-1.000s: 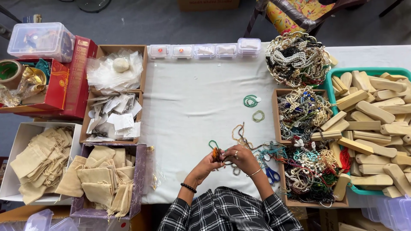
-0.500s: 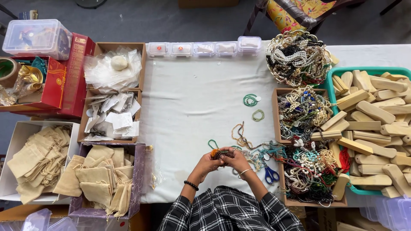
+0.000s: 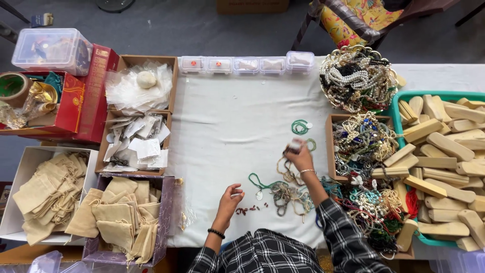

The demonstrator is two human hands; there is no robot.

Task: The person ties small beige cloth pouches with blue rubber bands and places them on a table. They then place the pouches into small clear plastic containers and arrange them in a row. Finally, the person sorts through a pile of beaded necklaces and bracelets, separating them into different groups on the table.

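My right hand [image 3: 300,156] reaches out over the white cloth and pinches a coiled bead bracelet [image 3: 294,147] beside two green bead rings [image 3: 299,127]. My left hand [image 3: 230,198] rests on the cloth with loose fingers, holding nothing. A few small dark red beads [image 3: 247,209] lie just right of it. A tangle of beaded strings [image 3: 288,191] with a green loop [image 3: 255,180] lies between my hands.
Boxes of jewellery [image 3: 361,139], a bowl of necklaces [image 3: 357,76] and a green tray of wooden blocks [image 3: 440,151] stand right. Left are boxes of cloth pouches [image 3: 124,212], paper tags [image 3: 136,141], plastic bags [image 3: 139,83]. Small clear cases [image 3: 247,64] line the far edge.
My hands have parted. The right one moved forward to the green rings with a bracelet; the left let go and dropped to the cloth, with red beads beside it.
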